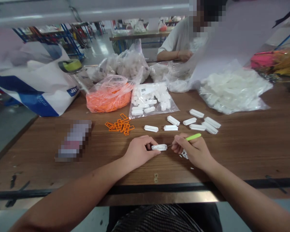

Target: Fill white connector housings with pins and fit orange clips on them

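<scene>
My left hand [140,150] is closed around a small white plastic connector [159,147], held just above the wooden table [244,151]. My right hand [194,150] pinches a thin pick tool with a green handle [193,137]; its metal tip points at the connector's right end. Tiny white bits [184,155] lie under my right hand. Several more white connectors [195,122] lie loose just beyond my hands. A small heap of orange clips [120,125] sits to the left of them.
Behind stand a bag of orange clips [108,96], a clear bag of white connectors [151,100] and a larger bag of white parts [232,90]. A blue-and-white bag [36,83] is far left. A blurred object [74,140] lies left. Another person [181,42] sits opposite.
</scene>
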A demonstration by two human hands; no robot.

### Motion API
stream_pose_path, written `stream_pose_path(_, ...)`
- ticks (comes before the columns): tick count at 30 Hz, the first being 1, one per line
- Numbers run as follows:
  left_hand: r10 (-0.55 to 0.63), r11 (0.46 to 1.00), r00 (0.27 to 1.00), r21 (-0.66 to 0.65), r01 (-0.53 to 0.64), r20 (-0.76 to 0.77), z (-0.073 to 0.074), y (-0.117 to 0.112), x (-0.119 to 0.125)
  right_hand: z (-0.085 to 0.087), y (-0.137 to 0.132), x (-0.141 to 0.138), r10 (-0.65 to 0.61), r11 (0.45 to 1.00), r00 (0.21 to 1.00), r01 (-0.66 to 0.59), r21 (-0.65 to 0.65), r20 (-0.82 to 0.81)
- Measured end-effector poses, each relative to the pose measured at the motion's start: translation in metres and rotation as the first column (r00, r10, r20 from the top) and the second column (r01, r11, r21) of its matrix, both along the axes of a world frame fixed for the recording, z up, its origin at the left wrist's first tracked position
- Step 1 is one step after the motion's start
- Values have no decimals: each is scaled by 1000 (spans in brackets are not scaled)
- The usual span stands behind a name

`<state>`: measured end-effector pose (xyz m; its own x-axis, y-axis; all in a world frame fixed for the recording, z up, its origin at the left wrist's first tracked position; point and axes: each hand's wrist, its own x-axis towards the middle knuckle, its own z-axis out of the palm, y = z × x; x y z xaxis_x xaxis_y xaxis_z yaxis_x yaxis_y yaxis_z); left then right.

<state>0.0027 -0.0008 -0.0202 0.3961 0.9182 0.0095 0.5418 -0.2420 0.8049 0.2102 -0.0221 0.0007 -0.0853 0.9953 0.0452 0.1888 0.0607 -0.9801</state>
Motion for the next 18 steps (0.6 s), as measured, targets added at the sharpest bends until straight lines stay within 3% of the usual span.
stream_pose_path(14, -6, 1000, 1000, 4, 6, 11, -1, 0, 0, -1, 2, -1, -3, 994, 1000, 2, -105, -2)
stream_pose_path(18, -5, 1000, 1000, 6, 5, 13, -1, 0, 0, 0, 0, -2, 11, 997, 998, -6, -81, 60)
